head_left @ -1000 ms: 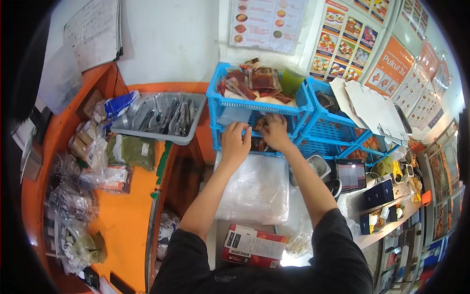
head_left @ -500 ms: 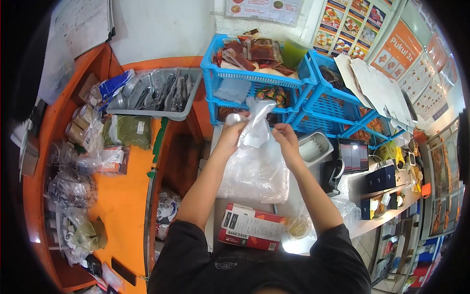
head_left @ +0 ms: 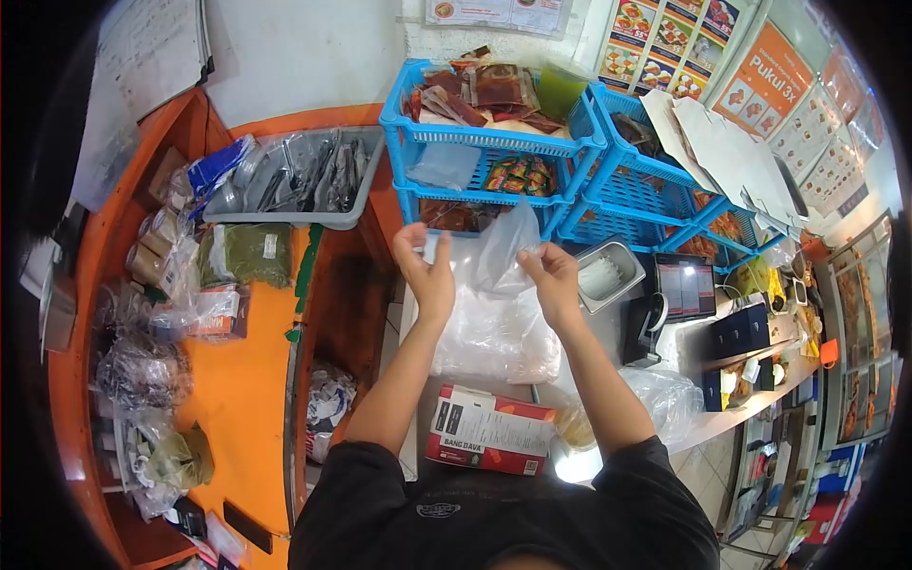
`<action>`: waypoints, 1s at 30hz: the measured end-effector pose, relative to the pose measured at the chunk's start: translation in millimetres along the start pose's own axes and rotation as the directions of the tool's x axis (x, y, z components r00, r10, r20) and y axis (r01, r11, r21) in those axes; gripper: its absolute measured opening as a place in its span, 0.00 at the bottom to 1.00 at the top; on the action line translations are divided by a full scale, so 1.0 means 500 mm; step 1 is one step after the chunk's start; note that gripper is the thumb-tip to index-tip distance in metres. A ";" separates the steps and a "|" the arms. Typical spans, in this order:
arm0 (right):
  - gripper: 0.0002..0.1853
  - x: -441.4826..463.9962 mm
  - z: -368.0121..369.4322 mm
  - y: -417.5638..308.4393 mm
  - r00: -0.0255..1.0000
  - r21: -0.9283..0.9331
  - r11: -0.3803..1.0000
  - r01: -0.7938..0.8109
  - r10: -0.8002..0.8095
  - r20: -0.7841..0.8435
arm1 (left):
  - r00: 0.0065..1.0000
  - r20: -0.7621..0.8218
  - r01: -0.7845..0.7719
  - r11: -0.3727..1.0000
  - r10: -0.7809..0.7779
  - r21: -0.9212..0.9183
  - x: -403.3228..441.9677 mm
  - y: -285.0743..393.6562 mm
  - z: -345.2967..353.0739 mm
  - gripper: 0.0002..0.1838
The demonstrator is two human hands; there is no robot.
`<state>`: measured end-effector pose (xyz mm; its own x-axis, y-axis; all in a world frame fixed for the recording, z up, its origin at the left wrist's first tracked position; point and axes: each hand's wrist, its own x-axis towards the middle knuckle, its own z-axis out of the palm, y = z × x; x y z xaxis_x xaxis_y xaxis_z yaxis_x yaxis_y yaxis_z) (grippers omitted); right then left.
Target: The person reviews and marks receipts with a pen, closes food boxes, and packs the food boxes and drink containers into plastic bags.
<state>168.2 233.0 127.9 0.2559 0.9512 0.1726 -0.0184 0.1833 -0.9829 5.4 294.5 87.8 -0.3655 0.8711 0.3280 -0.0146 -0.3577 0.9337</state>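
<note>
My right hand (head_left: 553, 277) pinches the edge of a thin, clear plastic bag (head_left: 508, 249) between thumb and fingers. The bag hangs loosely to the left of that hand. My left hand (head_left: 426, 275) is raised beside it, thumb and fingers apart, with nothing visible in it. Below both hands lies a bundle of clear plastic (head_left: 494, 337) on the counter. Nearer my body, a red and white box (head_left: 489, 432) marked "BANG DAVA" rests in front of the bundle.
Blue stacked baskets (head_left: 503, 142) with sauce packets stand ahead. A metal container (head_left: 608, 275) and a tablet screen (head_left: 686, 285) are to the right. On the left, a grey bin (head_left: 285, 220) of wrapped cutlery sits by an orange counter (head_left: 237, 389).
My left hand has let go of the plastic, moved left and opened. The small white thing at its fingers no longer shows there. My right hand has shifted slightly left, keeping the bag.
</note>
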 end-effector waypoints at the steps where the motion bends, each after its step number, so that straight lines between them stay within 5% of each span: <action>1: 0.07 -0.005 0.005 -0.009 1.000 0.014 1.000 0.001 -0.001 0.009 | 0.993 0.105 -0.055 0.998 0.056 -0.013 -0.006 0.057 -0.006 0.11; 2: 0.07 -0.012 0.010 -0.016 1.000 0.027 1.000 0.000 0.000 0.020 | 0.941 0.340 0.024 0.999 -0.006 -0.048 -0.015 0.089 -0.004 0.13; 5: 0.07 -0.023 0.015 -0.035 0.991 0.198 0.972 -0.125 0.115 0.061 | 0.790 0.614 0.061 0.996 -0.010 -0.062 -0.056 0.127 0.012 0.09; 11: 0.06 -0.038 0.003 -0.023 0.970 0.511 0.825 -0.243 0.191 0.153 | 0.792 0.601 0.237 0.961 -0.108 -0.140 -0.058 0.110 0.003 0.06; 17: 0.04 -0.046 0.012 -0.053 0.973 0.576 0.784 -0.231 0.197 0.123 | 0.800 0.588 0.321 0.914 -0.121 -0.249 -0.058 0.105 -0.009 0.06; 20: 0.02 -0.048 0.011 -0.046 0.981 0.574 0.796 -0.193 0.139 0.137 | 0.756 0.611 0.493 0.818 -0.234 -0.297 -0.056 0.085 -0.016 0.10; 23: 0.02 -0.052 0.006 -0.029 0.985 0.418 0.898 -0.140 0.082 0.152 | 0.778 0.576 0.582 0.630 -0.250 -0.514 -0.055 0.125 -0.006 0.12; 26: 0.02 -0.059 0.023 -0.040 0.984 0.194 0.980 -0.046 0.011 0.180 | 0.836 0.490 0.460 0.801 -0.246 -0.383 -0.056 0.155 -0.003 0.09; 30: 0.03 -0.041 0.036 -0.034 0.968 0.133 0.990 -0.044 0.009 0.253 | 0.830 0.518 0.363 0.905 -0.207 -0.220 -0.042 0.116 -0.026 0.06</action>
<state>145.9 214.7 142.3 0.0032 0.9846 0.1746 -0.1581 0.1729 -0.9722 0.0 251.1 133.1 0.1821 0.9712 0.1534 -0.3512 -0.0815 0.9328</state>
